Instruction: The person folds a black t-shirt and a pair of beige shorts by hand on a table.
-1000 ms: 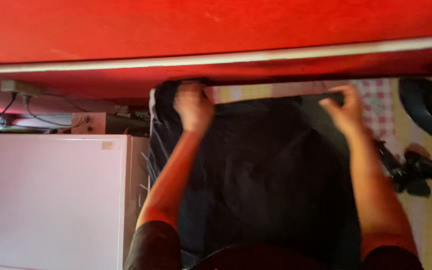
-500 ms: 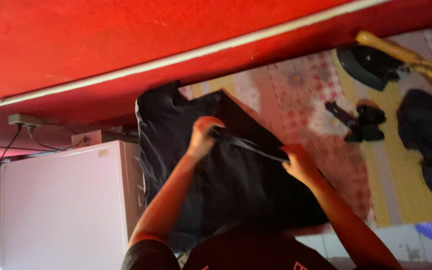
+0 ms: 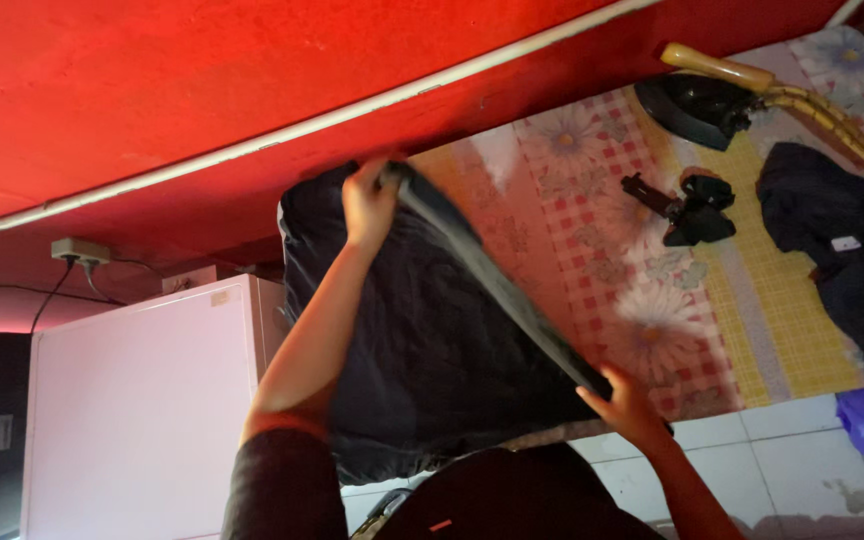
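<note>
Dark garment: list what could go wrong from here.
1. The dark garment is held only at two ends of one edge, by the left hand and right hand; a slip could drop it unevenly.
2. The iron sits on the patterned cloth nearby; swinging fabric might brush it.

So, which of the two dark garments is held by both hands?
The big garment at the cloth's left, gripped by both hands; the other garment lies untouched at right.
</note>
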